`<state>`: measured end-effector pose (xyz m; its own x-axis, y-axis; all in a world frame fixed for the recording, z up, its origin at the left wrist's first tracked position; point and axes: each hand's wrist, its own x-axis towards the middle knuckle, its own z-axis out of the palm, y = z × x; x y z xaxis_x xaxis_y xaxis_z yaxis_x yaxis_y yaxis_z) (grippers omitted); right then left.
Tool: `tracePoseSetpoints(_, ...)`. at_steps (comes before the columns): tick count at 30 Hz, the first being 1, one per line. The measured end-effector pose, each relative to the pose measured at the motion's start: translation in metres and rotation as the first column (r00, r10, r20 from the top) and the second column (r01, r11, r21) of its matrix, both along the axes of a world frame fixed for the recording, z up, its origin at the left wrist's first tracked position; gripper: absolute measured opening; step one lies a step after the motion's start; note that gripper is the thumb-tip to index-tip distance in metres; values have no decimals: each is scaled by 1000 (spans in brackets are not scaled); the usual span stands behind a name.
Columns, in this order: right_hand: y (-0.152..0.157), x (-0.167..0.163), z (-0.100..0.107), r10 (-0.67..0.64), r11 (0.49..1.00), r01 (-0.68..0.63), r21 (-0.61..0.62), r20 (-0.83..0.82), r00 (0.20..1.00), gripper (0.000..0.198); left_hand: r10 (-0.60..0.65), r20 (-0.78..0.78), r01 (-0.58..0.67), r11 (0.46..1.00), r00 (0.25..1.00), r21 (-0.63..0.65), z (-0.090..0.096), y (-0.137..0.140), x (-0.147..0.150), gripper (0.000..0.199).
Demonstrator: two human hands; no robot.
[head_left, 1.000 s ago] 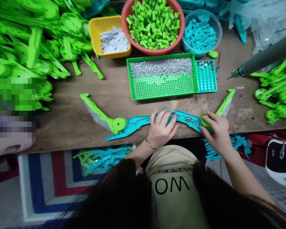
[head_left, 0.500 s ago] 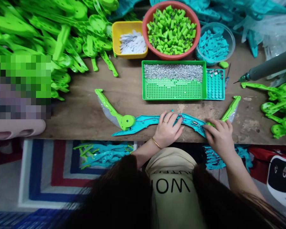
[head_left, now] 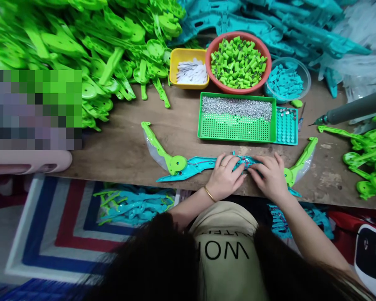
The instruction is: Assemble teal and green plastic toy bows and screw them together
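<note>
a long teal plastic body (head_left: 200, 165) is lying flat along the near edge of the wooden surface (head_left: 122, 146), with a green curved arm (head_left: 158, 146) hinged at its left end and another green arm (head_left: 301, 161) at its right. red and blue wires (head_left: 245, 160) are showing at its middle, just where the two hands are meeting. the left hand (head_left: 225, 177) is lying palm down on the body, fingers spread and pressing, seemingly to keep it from sliding. the right hand (head_left: 271, 175) is resting beside it, fingers curled toward the wires; whether its grip is pinching anything i cannot tell, since the fingertips are hidden. just beyond the body, within easy reach, a green tray (head_left: 236, 133) holding small silver screws is sitting next to a small teal tray (head_left: 286, 125). behind those are standing a red bowl (head_left: 238, 62) of green tubes, a yellow tub (head_left: 189, 71) of white slips, and a clear bowl (head_left: 286, 79) of teal pieces. heaps of green parts (head_left: 90, 54) are crowding the left, and a grey electric screwdriver (head_left: 351, 109) is hanging in at the right.
</note>
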<state>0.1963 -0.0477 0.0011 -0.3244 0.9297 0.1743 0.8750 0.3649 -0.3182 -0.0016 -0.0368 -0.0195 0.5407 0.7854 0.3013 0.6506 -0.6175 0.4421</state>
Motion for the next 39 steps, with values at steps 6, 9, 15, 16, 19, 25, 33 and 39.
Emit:
tracePoseSetpoints(6, 2, -5, -4, -125, 991, 122, -51, -69, 990, 5, -11, -35, 10, 1000, 999, -22, 1, 1, 0, 36)
tracePoseSetpoints(9, 0, -5, -4, -59, 997, 60, 56, -8, 998, 4, -17, -42, 17, 1000, 999, -4, 3, 2, 1, 37)
tracePoseSetpoints(15, 1, -4, -5, -91, 995, 93, 46, -37, 995, 3, -43, -87, 45, 999, 995, 19, 11, 10, 4, 32)
tracePoseSetpoints(16, 2, -4, -6, -117, 993, 119, 28, -38, 992, 4, -48, -91, 49, 999, 995, 15, 11, 11, 5, 32)
tracePoseSetpoints(19, 3, -4, -8, -169, 986, 169, 11, -12, 986, 5, -57, -90, 59, 998, 994, 13, 10, 12, 4, 33)
tracePoseSetpoints(25, 9, -2, -7, -158, 985, 157, -76, 5, 988, 7, -68, -103, 66, 998, 992, -24, 5, 12, 4, 34)
tracePoseSetpoints(33, 14, 3, -3, -89, 986, 84, -145, -31, 996, 6, -64, -130, 61, 998, 989, -32, 4, 13, 3, 34)
tracePoseSetpoints(39, 17, 2, -2, -106, 977, 107, -186, 14, 994, 7, -42, -126, 39, 999, 991, -28, 4, 13, 5, 33)
